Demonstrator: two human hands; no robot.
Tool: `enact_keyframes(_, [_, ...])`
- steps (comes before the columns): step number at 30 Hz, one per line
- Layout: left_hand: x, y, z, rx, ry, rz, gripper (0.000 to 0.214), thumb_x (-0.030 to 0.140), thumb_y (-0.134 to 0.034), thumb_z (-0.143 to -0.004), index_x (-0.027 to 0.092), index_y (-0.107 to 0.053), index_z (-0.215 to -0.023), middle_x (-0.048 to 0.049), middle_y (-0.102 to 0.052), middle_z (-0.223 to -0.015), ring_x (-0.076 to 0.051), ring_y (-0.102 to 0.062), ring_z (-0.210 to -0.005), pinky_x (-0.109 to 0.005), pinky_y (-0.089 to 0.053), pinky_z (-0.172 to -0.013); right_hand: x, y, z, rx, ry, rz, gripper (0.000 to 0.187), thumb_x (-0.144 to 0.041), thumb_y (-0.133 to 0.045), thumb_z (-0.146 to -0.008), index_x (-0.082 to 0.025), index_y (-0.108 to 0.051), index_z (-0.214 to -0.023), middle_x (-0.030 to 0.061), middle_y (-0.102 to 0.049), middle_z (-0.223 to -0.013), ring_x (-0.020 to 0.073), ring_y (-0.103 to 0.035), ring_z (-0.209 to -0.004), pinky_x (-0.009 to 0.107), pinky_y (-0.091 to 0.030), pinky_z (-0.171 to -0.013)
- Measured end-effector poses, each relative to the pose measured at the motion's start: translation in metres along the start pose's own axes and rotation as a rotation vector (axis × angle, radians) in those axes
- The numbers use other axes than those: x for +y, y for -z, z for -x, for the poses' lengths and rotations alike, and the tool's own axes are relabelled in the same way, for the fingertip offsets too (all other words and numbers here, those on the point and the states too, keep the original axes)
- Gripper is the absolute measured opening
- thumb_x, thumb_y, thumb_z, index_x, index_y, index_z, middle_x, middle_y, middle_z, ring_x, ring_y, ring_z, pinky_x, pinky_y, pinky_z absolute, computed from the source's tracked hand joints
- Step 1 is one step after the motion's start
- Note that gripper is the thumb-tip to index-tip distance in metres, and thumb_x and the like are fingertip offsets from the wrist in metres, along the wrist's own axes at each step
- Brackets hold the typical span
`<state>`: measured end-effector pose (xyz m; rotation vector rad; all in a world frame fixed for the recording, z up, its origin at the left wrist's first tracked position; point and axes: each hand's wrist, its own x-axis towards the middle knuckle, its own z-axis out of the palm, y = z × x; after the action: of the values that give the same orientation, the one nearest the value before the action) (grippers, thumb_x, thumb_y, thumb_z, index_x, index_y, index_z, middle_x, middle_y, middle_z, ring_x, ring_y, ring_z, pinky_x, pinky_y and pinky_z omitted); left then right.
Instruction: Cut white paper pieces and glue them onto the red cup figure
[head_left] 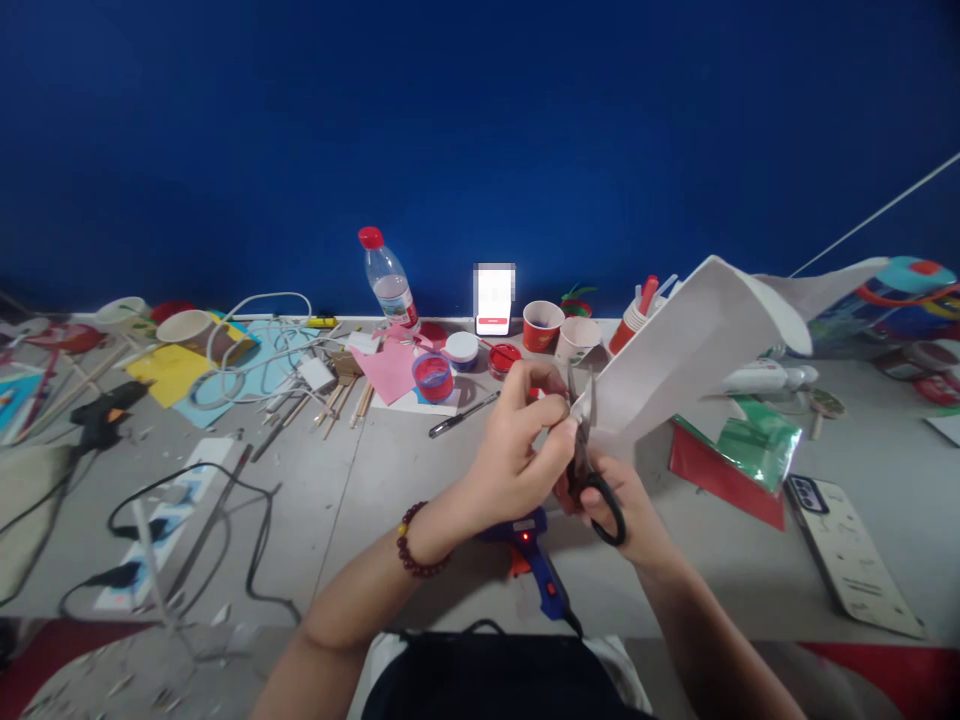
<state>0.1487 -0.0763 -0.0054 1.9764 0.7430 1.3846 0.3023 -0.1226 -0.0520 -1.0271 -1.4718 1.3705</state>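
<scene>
My right hand [619,510] is closed on the black handles of a pair of scissors [581,440], blades pointing up and away from me. The blades meet the near edge of a large curved white sheet [675,340], perhaps paper or thin foam. My left hand [525,435], with a beaded bracelet at the wrist, pinches the sheet's edge just left of the blades. The sheet rises to the right and its far end curls over. Below my hands lies a blue glue gun [544,570] with a small red light on.
A power strip [176,525] with black cables lies at the left, near another glue gun [97,415]. Along the wall stand a plastic bottle [388,285], a lit phone [493,300] and paper cups [541,325]. Another phone [855,555] lies at the right.
</scene>
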Motion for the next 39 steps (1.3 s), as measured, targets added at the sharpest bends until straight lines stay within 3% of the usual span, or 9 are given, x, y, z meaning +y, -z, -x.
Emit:
enact_keyframes(5, [-0.023,-0.011,0.012,-0.001,0.120,0.296,0.010,0.028,-0.044,-0.095,0.021,-0.051,-0.092,-0.0079,-0.056,-0.106,-0.019,-0.057,-0.096,-0.037,-0.051,-0.082,0.003,-0.002,0.002,-0.014,-0.056,-0.208,0.058,-0.076,-0.054,-0.077,-0.019,-0.055,-0.075,0.0005,-0.052,-0.057,0.0098,-0.038,-0.043,0.023,-0.024,-0.037])
enact_keyframes(10, [-0.036,-0.007,0.015,-0.216,0.144,0.466,0.028,0.036,-0.049,-0.096,0.022,-0.058,-0.119,-0.0088,-0.065,-0.115,-0.024,-0.063,-0.109,-0.041,-0.052,-0.093,0.000,-0.003,0.005,0.046,-0.048,-0.252,0.061,-0.080,-0.053,-0.075,-0.019,-0.055,-0.075,-0.0008,-0.051,-0.055,0.0092,-0.037,-0.042,0.023,-0.025,-0.038])
enact_keyframes(12, [-0.034,-0.005,0.014,-0.293,0.155,0.488,0.032,0.039,-0.051,-0.095,0.023,-0.061,-0.121,-0.0081,-0.070,-0.106,-0.023,-0.067,-0.102,-0.042,-0.054,-0.092,-0.002,-0.001,0.008,0.058,-0.053,-0.263,0.062,-0.081,-0.052,-0.074,-0.020,-0.057,-0.076,0.0002,-0.053,-0.056,0.0098,-0.038,-0.042,0.024,-0.027,-0.037])
enact_keyframes(16, [-0.019,-0.012,0.014,-0.348,0.298,0.589,0.039,0.046,-0.054,-0.093,0.023,-0.065,-0.123,-0.0010,-0.066,-0.065,-0.016,-0.066,-0.063,-0.034,-0.058,-0.072,-0.010,0.003,0.014,0.085,0.002,-0.322,0.056,-0.077,-0.060,-0.072,-0.021,-0.058,-0.075,0.0007,-0.055,-0.058,0.0112,-0.044,-0.041,0.024,-0.030,-0.036])
enact_keyframes(22, [0.006,-0.021,0.011,-0.302,0.461,0.711,0.033,0.041,-0.060,-0.090,0.021,-0.070,-0.115,0.0024,-0.061,-0.057,-0.009,-0.058,-0.048,-0.026,-0.054,-0.057,-0.019,0.003,0.030,0.157,0.012,-0.370,0.055,-0.076,-0.063,-0.071,-0.021,-0.056,-0.074,0.0013,-0.058,-0.057,0.0132,-0.048,-0.037,0.025,-0.034,-0.032])
enact_keyframes(25, [0.011,-0.019,0.008,-0.342,0.551,0.778,0.031,0.042,-0.063,-0.088,0.018,-0.072,-0.107,0.0023,-0.061,-0.055,-0.009,-0.057,-0.043,-0.024,-0.051,-0.049,-0.021,-0.005,0.035,0.158,0.008,-0.358,0.054,-0.074,-0.061,-0.074,-0.021,-0.055,-0.075,0.0013,-0.059,-0.059,0.0123,-0.048,-0.037,0.024,-0.035,-0.032])
enact_keyframes(30, [0.019,-0.015,0.002,-0.313,0.638,0.856,0.034,0.048,-0.058,-0.090,0.017,-0.069,-0.083,0.0036,-0.058,-0.050,-0.007,-0.051,-0.035,-0.021,-0.042,-0.039,-0.051,-0.018,0.032,0.094,-0.051,-0.490,0.048,-0.068,-0.065,-0.076,-0.020,-0.058,-0.080,0.0004,-0.059,-0.065,0.0093,-0.046,-0.034,0.023,-0.033,-0.031])
enact_keyframes(35, [0.023,-0.008,-0.010,-0.175,0.625,0.743,0.037,0.043,-0.065,-0.085,0.015,-0.060,-0.062,0.0030,-0.055,-0.048,-0.005,-0.047,-0.041,-0.018,-0.036,-0.042,-0.084,-0.017,0.029,0.006,-0.289,-0.641,0.048,-0.070,-0.058,-0.081,-0.023,-0.062,-0.091,0.0010,-0.061,-0.082,0.0059,-0.045,-0.039,0.021,-0.034,-0.035])
enact_keyframes(39, [0.010,-0.004,-0.014,-0.083,0.717,0.817,0.037,0.042,-0.064,-0.084,0.015,-0.055,-0.060,0.0046,-0.051,-0.046,-0.004,-0.041,-0.037,-0.018,-0.031,-0.040,-0.085,-0.018,0.011,0.035,-0.380,-0.734,0.046,-0.065,-0.055,-0.086,-0.022,-0.063,-0.097,0.0024,-0.063,-0.086,0.0078,-0.048,-0.047,0.022,-0.039,-0.040])
